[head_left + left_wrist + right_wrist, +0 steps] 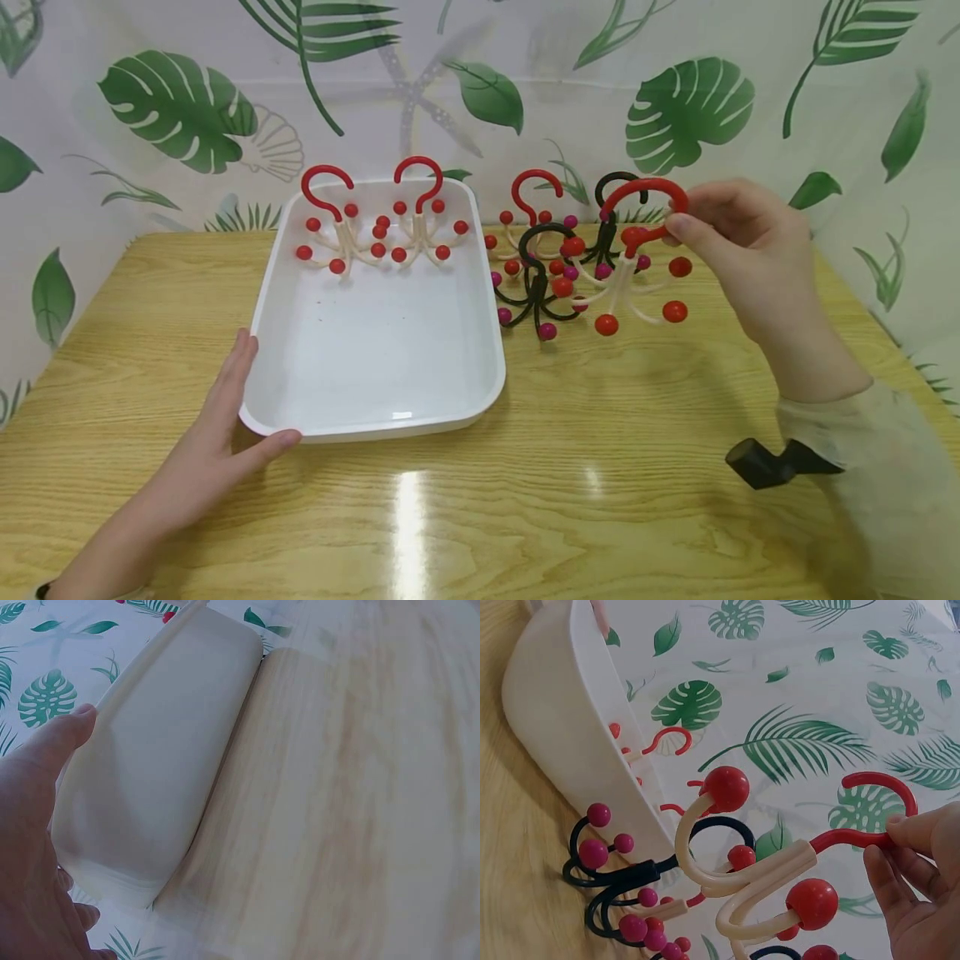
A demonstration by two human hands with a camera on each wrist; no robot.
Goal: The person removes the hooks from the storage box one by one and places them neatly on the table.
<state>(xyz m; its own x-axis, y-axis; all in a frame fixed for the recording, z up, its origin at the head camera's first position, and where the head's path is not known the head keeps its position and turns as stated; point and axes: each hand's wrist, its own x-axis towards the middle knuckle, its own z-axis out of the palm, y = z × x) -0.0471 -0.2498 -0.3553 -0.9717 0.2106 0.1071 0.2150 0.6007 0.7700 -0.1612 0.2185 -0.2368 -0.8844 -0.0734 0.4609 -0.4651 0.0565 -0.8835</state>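
Observation:
My right hand (765, 258) pinches the red hook of a cream rotating hook hanger (621, 283) with several red-balled arms, held upright to the right of the white tray (375, 358). In the right wrist view, thumb and fingertips meet on its hook, and the cream stem (772, 874) points away from the hand. My left hand (206, 450) rests at the tray's near left corner, fingers straight along the outer wall and thumb by the front rim. Two red-hooked cream hangers, one left (345, 237) and one right (418, 223), stand at the far end inside the tray.
Right of the tray stand a black hanger (536, 287) with magenta balls, another black hanger (606, 237) behind it, and a red-hooked cream hanger (534, 187) near the wall. A leaf-print sheet (570, 125) backs the wooden table (585, 517). A black piece (780, 462) hangs at the right sleeve.

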